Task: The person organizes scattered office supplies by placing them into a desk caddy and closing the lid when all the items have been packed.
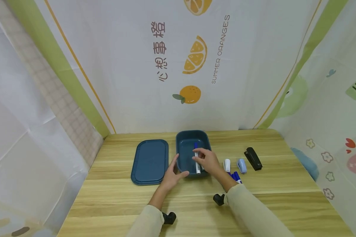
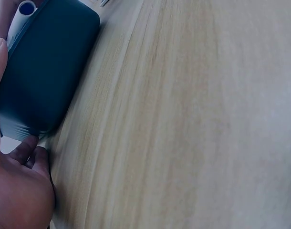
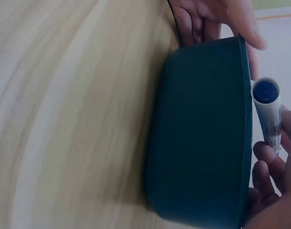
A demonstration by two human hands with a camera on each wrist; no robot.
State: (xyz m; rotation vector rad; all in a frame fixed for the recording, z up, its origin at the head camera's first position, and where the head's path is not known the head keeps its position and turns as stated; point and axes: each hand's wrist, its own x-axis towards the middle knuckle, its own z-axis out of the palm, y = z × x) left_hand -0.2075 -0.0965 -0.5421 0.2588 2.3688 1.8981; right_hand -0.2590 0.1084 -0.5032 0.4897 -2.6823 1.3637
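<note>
While your right hand (image 1: 207,160) pinches a white cylindrical marker (image 1: 198,168) over the dark-blue rounded plastic box (image 1: 184,152) that your spread left hand (image 1: 169,177) touches, its blue cap (image 1: 195,144) points away from you, long axis roughly along the box; right fingers (image 1: 201,150) hide mid-barrel.

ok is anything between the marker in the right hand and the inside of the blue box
Nothing visible stands between them: the right hand holds the marker over the open box, and the lid lies beside it.
</note>
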